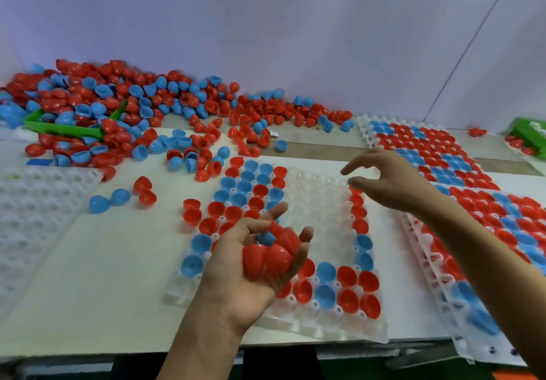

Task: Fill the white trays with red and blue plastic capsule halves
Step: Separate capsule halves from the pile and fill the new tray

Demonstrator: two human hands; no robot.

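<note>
A white tabletop (118, 261) is seen against a pale wall, with a large heap of loose red and blue capsule halves (118, 107) piled along its far left side, partly over a green bin (59, 128). At the centre a white tray (319, 211) is laid, filled with halves along its left, right and near edges while its middle pockets are bare. The left hand (260, 264) is held palm-up above the tray's near-left part, its fingers curled round a handful of capsule halves (271, 252), mostly red with one blue showing. The right hand (390, 181) is held above the tray's far-right corner, its thumb and fingers loosely bent and apart, with nothing gripped. Filled trays (443, 155) are laid to the right, some stacked near the tabletop's edge, and an empty tray (38, 202) is seen at the left
</note>
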